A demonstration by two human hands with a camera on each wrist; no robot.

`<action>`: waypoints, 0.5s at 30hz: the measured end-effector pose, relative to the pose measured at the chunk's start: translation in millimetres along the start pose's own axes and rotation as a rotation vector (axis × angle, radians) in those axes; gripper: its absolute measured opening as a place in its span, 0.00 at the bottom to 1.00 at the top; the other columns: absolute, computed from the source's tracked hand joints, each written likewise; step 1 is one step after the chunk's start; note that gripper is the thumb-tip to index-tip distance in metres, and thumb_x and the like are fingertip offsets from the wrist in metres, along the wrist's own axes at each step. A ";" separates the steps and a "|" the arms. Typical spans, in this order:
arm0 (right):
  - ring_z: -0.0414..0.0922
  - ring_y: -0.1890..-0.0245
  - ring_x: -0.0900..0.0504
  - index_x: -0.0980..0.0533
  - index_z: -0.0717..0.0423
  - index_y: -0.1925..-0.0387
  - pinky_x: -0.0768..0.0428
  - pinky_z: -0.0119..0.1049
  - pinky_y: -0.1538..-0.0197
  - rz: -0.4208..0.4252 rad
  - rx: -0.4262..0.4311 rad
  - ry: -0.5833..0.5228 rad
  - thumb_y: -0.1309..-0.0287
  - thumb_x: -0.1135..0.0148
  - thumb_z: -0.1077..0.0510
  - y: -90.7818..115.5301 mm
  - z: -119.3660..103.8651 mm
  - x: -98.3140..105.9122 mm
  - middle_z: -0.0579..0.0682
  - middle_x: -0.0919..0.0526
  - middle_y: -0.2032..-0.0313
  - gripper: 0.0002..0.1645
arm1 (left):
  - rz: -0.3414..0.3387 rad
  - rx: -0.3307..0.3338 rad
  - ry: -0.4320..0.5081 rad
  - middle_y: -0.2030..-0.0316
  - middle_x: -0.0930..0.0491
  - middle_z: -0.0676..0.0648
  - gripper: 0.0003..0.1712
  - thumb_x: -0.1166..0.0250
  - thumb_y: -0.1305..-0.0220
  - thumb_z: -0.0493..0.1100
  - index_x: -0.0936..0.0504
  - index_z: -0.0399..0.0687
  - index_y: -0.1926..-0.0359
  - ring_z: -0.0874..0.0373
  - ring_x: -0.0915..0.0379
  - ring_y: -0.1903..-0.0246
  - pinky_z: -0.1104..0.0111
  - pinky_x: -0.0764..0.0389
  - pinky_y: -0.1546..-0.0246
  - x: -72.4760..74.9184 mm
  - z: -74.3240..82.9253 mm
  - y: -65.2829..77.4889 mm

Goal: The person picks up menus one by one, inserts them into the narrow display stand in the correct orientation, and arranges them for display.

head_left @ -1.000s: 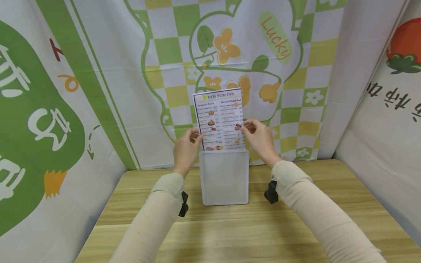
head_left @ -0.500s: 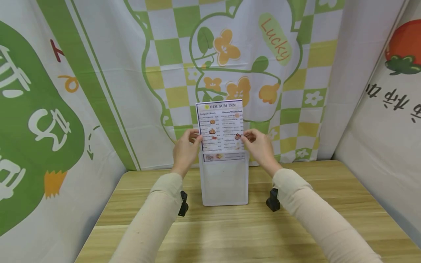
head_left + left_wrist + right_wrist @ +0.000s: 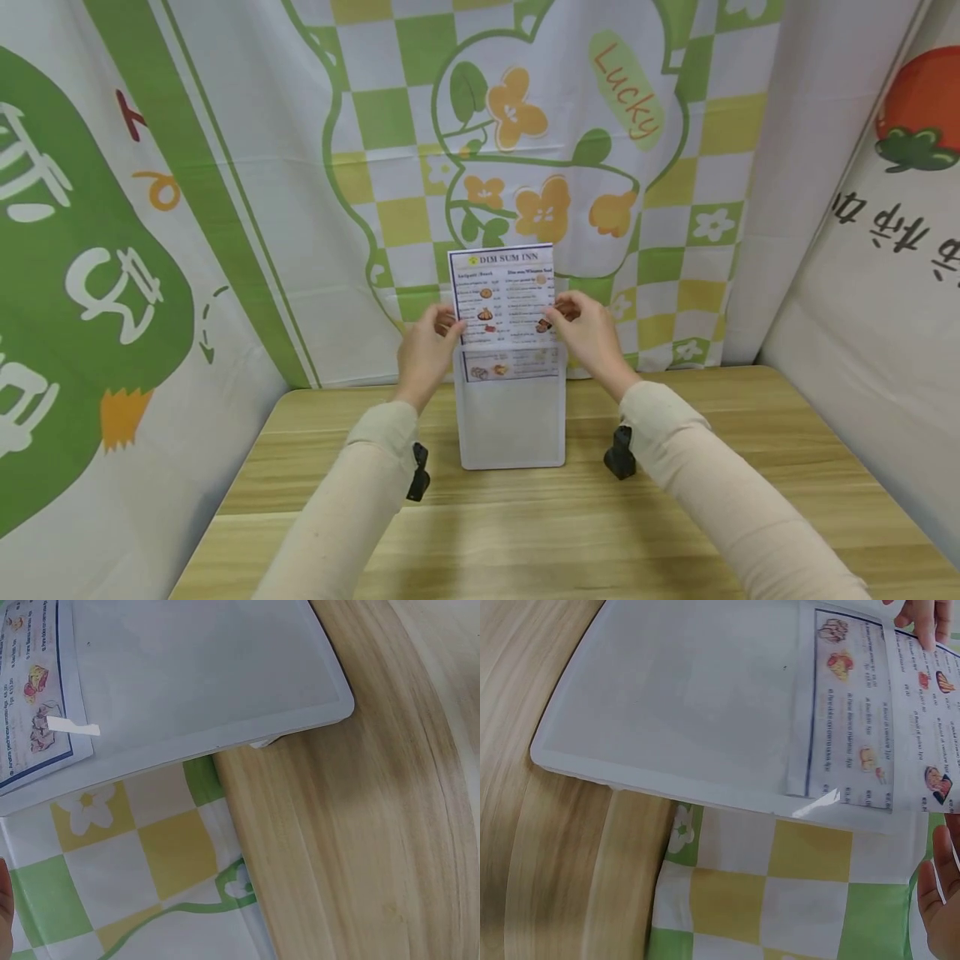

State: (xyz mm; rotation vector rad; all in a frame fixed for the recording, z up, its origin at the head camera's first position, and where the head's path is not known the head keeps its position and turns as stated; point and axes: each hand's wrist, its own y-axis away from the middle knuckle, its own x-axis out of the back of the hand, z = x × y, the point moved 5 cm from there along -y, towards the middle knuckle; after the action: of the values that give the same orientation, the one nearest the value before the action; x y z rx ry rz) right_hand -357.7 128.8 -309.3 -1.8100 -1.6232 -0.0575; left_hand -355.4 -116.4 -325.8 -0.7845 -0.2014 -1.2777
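A printed menu sheet (image 3: 504,296) headed "DIM SUM INN" stands upright, its lower end inside a clear-fronted, white-edged display holder (image 3: 513,425). The holder stands on the table. My left hand (image 3: 427,354) pinches the menu's left edge with thumb and fingers. On the opposite edge, my right hand (image 3: 592,340) pinches the sheet too. In the right wrist view, the menu's bottom strip (image 3: 847,712) shows through the clear front, above a bare grey-white stretch of holder (image 3: 667,697). The left wrist view has the menu's lower corner (image 3: 45,712) behind the same front.
The wooden table (image 3: 517,542) extends around the holder. Behind it hangs a checkered cloth (image 3: 405,167) with a "Lucky" print. Printed cloths also line the left side (image 3: 90,275) and the right side (image 3: 892,333). Each wrist wears a black camera (image 3: 620,454).
The menu has moved down and straightened; its bottom strip now shows behind the holder's clear front. Both hands have kept hold of its side edges, lowering slightly. The holder is nearly unmoved.
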 end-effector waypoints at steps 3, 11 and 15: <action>0.53 0.58 0.19 0.22 0.65 0.50 0.21 0.45 0.53 0.005 -0.004 -0.008 0.34 0.36 0.58 -1.1 -2.1 0.3 0.59 0.16 0.59 0.16 | -0.007 -0.002 -0.005 0.56 0.16 0.49 0.16 0.36 0.31 0.48 0.22 0.47 0.47 0.54 0.22 0.59 0.60 0.25 0.60 -1.3 -1.4 1.4; 0.52 0.60 0.19 0.21 0.65 0.55 0.21 0.43 0.57 -0.011 0.004 0.030 0.34 0.36 0.57 4.1 1.9 -2.6 0.58 0.16 0.61 0.13 | 0.000 0.013 0.003 0.55 0.16 0.49 0.18 0.38 0.30 0.50 0.23 0.47 0.44 0.54 0.22 0.57 0.58 0.25 0.57 -0.5 -3.1 0.1; 0.52 0.61 0.20 0.21 0.65 0.57 0.22 0.43 0.58 -0.007 0.000 0.050 0.35 0.35 0.58 7.4 6.4 -3.9 0.58 0.16 0.62 0.13 | 0.015 0.014 0.011 0.55 0.16 0.49 0.17 0.38 0.30 0.50 0.22 0.47 0.46 0.54 0.22 0.58 0.58 0.26 0.58 1.2 -2.5 -1.9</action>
State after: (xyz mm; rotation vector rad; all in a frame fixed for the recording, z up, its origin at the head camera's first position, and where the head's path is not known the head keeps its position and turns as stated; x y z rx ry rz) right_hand -354.5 128.9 -319.4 -1.7891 -1.5951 -0.1050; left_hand -357.5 -119.1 -326.2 -0.7659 -0.1954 -1.2649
